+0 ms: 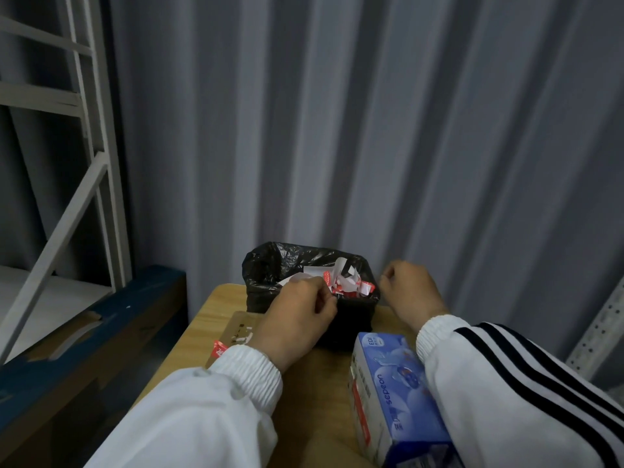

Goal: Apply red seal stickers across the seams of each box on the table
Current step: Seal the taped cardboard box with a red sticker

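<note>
A blue tissue-style box (395, 396) lies on the wooden table (304, 380) at the lower right, partly under my right sleeve. My left hand (297, 319) hovers over the front rim of a black-lined waste bin (266, 268), its fingertips pinching at a red-and-white paper scrap (329, 282). Other such scraps (351, 285) fill the bin. My right hand (412, 292) is in the air just right of the bin, fingers curled, with nothing visible in it. A red seal sticker (219, 349) lies at the table's left edge, beside a brown sheet (239, 327).
A grey corrugated wall (371, 130) stands right behind the table. A white metal shelf frame (94, 130) and a dark blue-edged carton (84, 336) sit to the left. A perforated metal upright (601, 329) rises at the far right.
</note>
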